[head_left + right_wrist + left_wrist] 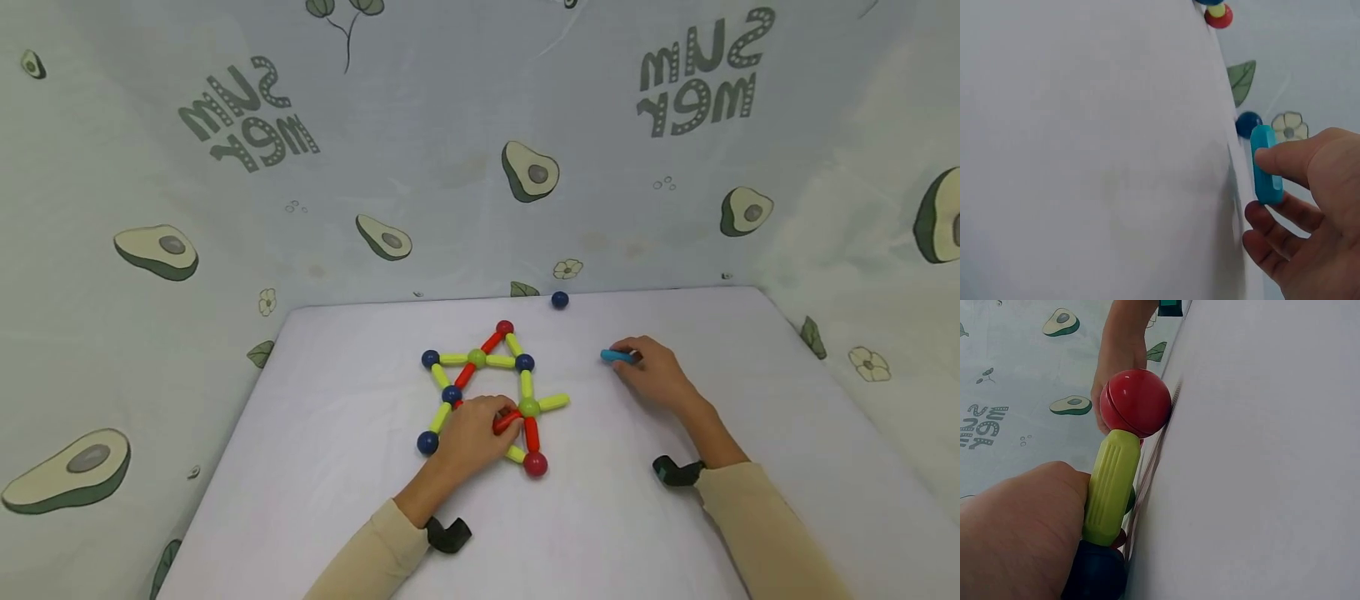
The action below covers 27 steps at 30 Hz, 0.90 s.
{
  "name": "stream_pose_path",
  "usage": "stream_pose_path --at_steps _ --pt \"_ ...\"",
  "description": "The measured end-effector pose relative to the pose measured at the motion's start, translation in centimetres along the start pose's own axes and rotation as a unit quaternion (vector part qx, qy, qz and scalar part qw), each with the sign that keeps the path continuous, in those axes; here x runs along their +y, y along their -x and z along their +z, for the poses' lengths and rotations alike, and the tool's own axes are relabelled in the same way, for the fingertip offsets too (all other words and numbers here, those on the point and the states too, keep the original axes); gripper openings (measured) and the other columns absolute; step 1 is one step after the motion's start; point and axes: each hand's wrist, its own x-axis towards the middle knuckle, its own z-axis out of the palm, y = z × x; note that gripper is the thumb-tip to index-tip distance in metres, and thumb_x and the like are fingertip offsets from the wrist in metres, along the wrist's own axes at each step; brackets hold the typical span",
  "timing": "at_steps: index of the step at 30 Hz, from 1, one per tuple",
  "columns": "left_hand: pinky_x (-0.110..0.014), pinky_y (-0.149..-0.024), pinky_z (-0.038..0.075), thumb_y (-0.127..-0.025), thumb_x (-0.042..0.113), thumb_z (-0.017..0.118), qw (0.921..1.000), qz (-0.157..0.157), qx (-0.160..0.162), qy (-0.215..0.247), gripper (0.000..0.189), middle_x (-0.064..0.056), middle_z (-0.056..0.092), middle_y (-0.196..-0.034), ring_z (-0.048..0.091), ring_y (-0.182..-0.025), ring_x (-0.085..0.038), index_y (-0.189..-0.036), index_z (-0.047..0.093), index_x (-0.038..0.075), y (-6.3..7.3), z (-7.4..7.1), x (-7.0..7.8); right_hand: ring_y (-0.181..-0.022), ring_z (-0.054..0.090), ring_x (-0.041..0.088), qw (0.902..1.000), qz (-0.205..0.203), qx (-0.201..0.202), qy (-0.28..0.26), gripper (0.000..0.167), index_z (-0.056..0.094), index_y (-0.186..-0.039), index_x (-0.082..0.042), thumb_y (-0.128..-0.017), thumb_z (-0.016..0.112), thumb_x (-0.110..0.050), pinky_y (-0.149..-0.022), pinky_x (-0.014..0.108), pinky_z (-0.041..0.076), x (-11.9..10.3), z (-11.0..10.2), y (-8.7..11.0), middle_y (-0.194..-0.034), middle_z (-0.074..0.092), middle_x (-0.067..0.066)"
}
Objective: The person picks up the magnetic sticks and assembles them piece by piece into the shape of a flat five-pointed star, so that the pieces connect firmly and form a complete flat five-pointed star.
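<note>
A flat figure of coloured rods and balls lies on the white table, reaching from a red ball [505, 327] at the far end to another red ball [536, 464] nearer me. My left hand [474, 431] lies over its near part and pinches a red rod [506, 422] beside the green ball [529, 407]; the hand hides some pieces. Close to that hand, a yellow-green rod [1110, 487] joins a red ball and a dark blue ball in the left wrist view. Off to the right, my right hand [657, 373] pinches a blue rod [1266, 169] between thumb and fingers, apart from the figure.
One loose dark blue ball [559, 300] sits at the table's far edge. A yellow-green rod [555, 402] sticks out to the right from the figure. Behind the table [600, 517] hangs a cloth [450, 100] printed with avocados.
</note>
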Motion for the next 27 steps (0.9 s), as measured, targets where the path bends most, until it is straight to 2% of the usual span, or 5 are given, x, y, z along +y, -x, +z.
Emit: stream_pose_path --at_steps 7,13,16,22,27 --pt "-0.015 -0.053 0.038 -0.096 0.037 0.072 1.0000 0.002 -0.005 -0.005 0.023 0.010 0.056 -0.073 0.047 -0.064 -0.003 -0.111 0.075 0.020 -0.1 -0.1 0.2 -0.103 0.059 0.031 0.9988 -0.026 -0.040 -0.009 0.028 0.066 -0.127 -0.002 -0.100 0.065 -0.010 -0.091 0.047 0.052 -3.4 3.4 -1.9 -0.119 0.065 0.018" --pt "-0.015 -0.054 0.039 -0.096 0.038 0.072 1.0000 0.002 -0.003 -0.005 0.024 0.010 0.059 -0.076 0.048 -0.066 -0.003 -0.112 0.075 0.020 0.0 -0.1 -0.1 -0.101 0.058 0.028 0.9972 -0.034 -0.064 -0.016 0.027 0.066 -0.126 -0.003 -0.100 0.065 -0.012 -0.094 0.047 0.053 -5.3 5.3 -2.7 -0.119 0.065 0.015" --pt "-0.015 -0.054 0.040 -0.096 0.038 0.072 1.0000 0.004 -0.002 -0.004 0.024 0.011 0.058 -0.075 0.049 -0.065 -0.003 -0.112 0.075 0.020 -0.1 0.0 -0.3 -0.103 0.058 0.028 0.9962 -0.037 -0.075 -0.026 0.027 0.066 -0.125 -0.004 -0.100 0.065 -0.013 -0.096 0.048 0.053 -6.0 5.7 -2.9 -0.119 0.065 0.014" --pt "-0.015 -0.052 0.039 -0.096 0.039 0.072 0.9999 0.007 0.002 -0.011 0.025 0.011 0.057 -0.074 0.047 -0.064 -0.003 -0.111 0.075 0.020 0.1 0.3 -0.4 -0.097 0.058 0.023 0.9942 -0.043 -0.095 -0.028 0.027 0.067 -0.125 -0.008 -0.100 0.065 -0.016 -0.088 0.039 0.052 -6.5 6.2 -3.1 -0.114 0.065 0.009" --pt "-0.015 -0.053 0.039 -0.096 0.038 0.072 0.9999 0.005 -0.001 -0.010 0.025 0.011 0.058 -0.075 0.047 -0.064 -0.003 -0.113 0.074 0.020 0.2 0.4 -0.4 -0.108 0.059 0.028 0.9959 -0.016 -0.084 -0.029 0.033 0.062 -0.132 -0.008 -0.104 0.059 -0.026 -0.094 0.045 0.053 -6.2 5.5 -4.4 -0.123 0.064 0.012"
